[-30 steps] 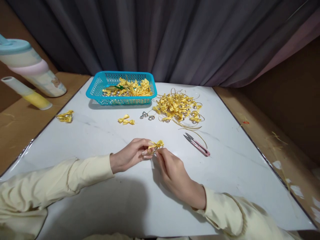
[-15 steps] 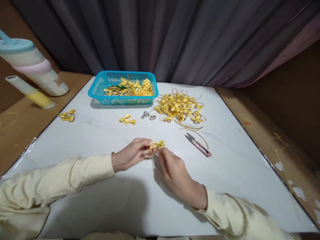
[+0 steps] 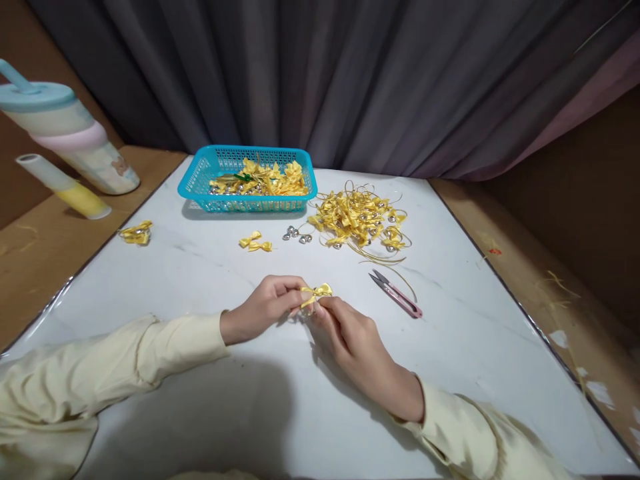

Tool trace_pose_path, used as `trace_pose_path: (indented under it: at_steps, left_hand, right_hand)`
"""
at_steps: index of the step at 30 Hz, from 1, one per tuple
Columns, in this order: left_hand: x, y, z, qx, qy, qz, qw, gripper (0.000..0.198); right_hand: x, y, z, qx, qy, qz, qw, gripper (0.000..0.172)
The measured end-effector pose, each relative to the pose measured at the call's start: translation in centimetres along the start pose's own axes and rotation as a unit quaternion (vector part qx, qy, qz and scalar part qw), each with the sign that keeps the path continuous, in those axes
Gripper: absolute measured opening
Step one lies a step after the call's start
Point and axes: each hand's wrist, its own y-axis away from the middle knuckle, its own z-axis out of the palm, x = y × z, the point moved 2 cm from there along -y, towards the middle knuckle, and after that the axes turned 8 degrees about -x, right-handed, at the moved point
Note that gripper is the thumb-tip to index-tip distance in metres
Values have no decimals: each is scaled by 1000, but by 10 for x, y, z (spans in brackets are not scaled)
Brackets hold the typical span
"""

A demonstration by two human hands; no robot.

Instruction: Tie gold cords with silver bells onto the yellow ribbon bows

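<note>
As left fingers [image 3: 294, 298] pinch bow [image 3: 317, 291], right fingers [image 3: 329, 309] clasping

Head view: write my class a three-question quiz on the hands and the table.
1. True or false: the left hand and right hand both pinch one yellow bow.
2. The pink snips lie: A under a sleeve; B on the white table, right of the hands; C on the brown ledge.
3. What colour is the mesh basket?
Key: 1 true; 2 B; 3 blue.
</note>
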Motion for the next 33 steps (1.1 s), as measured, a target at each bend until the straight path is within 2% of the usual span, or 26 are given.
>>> trace_pose_path:
  at_steps: [10,17,23,25,27,30,33]
  left_hand:
    - [4,3,2,-14,-26,20,999,28]
    - [3,3,5,-56,-38,32,997,22]
    - [9,3,5,-1,-71,61,996,21]
    - [10,3,4,18,-76,62,995,22]
    - [10,3,2,20,-73,53,996,24]
    - [8,3,2,-12,-67,30,997,25]
    - [6,3,3,-36,-67,28,997,24]
  right_hand:
    - [1,3,3,-18,7,-11,1000,18]
    - [1,3,4,-15,11,-22,1000,17]
    - [0,2,1,7,-24,14,1000,11]
    - [-2,3,-4,38,-20,19,999,10]
    - [-3,4,-13,100,0,22,995,11]
    - [-2,3,-26,182,42,29,982,8]
    - [1,0,-31,189,60,14,980,9]
